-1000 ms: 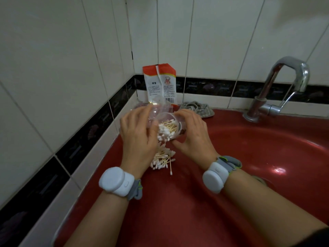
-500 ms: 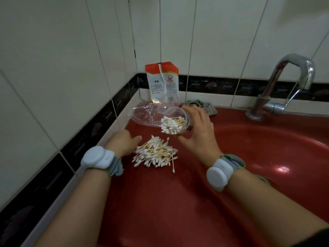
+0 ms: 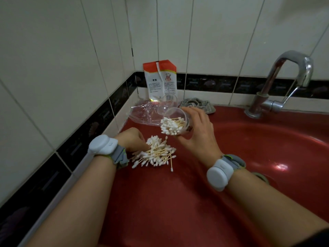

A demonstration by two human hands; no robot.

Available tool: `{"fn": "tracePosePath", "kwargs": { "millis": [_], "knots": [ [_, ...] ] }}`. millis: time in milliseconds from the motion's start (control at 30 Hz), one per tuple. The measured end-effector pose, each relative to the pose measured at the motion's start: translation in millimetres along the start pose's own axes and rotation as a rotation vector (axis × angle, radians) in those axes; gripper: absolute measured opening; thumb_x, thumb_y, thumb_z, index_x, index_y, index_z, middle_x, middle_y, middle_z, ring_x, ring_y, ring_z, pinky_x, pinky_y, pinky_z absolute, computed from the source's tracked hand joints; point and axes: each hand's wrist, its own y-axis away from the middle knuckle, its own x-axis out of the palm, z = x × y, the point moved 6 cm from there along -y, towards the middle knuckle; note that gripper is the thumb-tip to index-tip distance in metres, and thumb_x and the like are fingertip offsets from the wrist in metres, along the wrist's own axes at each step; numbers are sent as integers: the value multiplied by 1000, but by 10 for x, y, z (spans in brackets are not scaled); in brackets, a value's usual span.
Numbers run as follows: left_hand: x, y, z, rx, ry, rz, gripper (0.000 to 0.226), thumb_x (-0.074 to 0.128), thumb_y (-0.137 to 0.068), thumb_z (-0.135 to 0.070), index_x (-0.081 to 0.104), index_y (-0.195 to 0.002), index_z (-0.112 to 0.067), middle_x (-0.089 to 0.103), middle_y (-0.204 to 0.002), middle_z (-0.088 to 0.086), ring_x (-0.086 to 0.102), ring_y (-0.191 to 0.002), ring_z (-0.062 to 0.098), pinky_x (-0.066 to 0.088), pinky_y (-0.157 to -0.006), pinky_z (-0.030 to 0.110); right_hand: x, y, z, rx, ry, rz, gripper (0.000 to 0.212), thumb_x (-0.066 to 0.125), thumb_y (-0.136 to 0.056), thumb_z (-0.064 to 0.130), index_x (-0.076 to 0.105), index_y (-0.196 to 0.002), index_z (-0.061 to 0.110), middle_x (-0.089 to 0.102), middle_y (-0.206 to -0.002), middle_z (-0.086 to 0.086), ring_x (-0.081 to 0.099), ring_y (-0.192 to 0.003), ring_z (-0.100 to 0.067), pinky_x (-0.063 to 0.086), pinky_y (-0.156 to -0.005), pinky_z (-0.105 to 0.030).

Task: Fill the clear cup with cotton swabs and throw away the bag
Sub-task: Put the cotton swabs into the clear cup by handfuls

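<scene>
Clear cup (image 3: 175, 122) still tilted in right hand (image 3: 197, 132); left hand (image 3: 132, 139) now apparently gripping swabs (image 3: 156, 154).

Open red sink surface (image 3: 160, 202) in front; swab pile (image 3: 154, 154), bag (image 3: 142, 113), packet (image 3: 160, 79) crowding the corner.

two bare hands, a left hand (image 3: 131, 139) and a right hand (image 3: 197, 134), each wrist with one white wristband sensor. one clear plastic cup (image 3: 175, 122). one clear crumpled plastic bag (image 3: 144, 112). one red-and-white printed paper packet (image 3: 160, 79). one chrome tap (image 3: 284, 82). one grey cloth (image 3: 196, 104). cotton swabs in two lots, too many to count: a loose pile (image 3: 154, 154) and a bunch in the cup.
</scene>
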Motion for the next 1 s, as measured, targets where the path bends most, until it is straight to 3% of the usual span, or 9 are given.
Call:
{"fn": "tracePosePath", "kwargs": {
  "millis": [100,200,300,467,633,833,900,1000],
  "knots": [
    [6,16,-71,8,-69,54,16,72,-77,-21,67,-74,-7,53,-62,6,43,-53,14,36,-54,23,0,-4,18,-5,2,-6,75,77,-68,25,43,-135,23,43,-133,2,32,-127,-11,24,-98,-30],
    [12,20,-113,-4,-131,53,34,70,-77,-19,47,-54,-12,43,-53,2,36,-47,13,30,-47,22,8,-7,30,1,-3,-5,74,76,-69,23,44,-135,22,43,-134,1,31,-126,-11,24,-98,-31],
    [19,33,-116,3,-86,32,39,72,-75,-16,43,-48,-16,39,-45,-2,34,-45,11,29,-45,20,23,-6,30,1,-6,-1,75,75,-67,22,43,-135,22,42,-134,1,32,-126,-11,26,-99,-33],
    [-58,63,-70,50,36,-72,31,77,-69,-15,48,-60,-15,49,-56,2,43,-52,14,36,-53,24,11,11,45,2,-12,-1,73,74,-69,22,43,-134,23,42,-134,3,35,-126,-13,28,-99,-35],
    [-213,221,-82,93,114,-217,14,71,-76,-15,67,-86,-7,63,-78,6,54,-65,13,42,-58,23,10,16,39,7,-13,3,73,76,-69,24,43,-134,23,42,-134,3,35,-127,-14,30,-100,-39],
    [-326,356,6,133,415,-422,9,64,-79,-5,67,-85,0,64,-76,10,54,-63,13,44,-60,25,20,22,56,6,-7,0,74,75,-69,23,42,-135,24,41,-135,2,33,-126,-13,28,-100,-37],
    [-301,337,64,126,454,-422,7,65,-78,-4,67,-83,0,66,-77,13,57,-64,16,47,-65,28,31,22,64,3,-6,5,74,75,-69,24,42,-135,24,41,-135,3,32,-126,-12,27,-100,-34],
    [-123,231,180,47,324,-325,6,67,-75,-10,65,-70,-9,67,-72,9,59,-65,18,50,-69,33,45,19,72,0,-6,12,74,75,-69,24,42,-135,23,41,-134,2,32,-126,-11,26,-100,-34]
  ]
}}
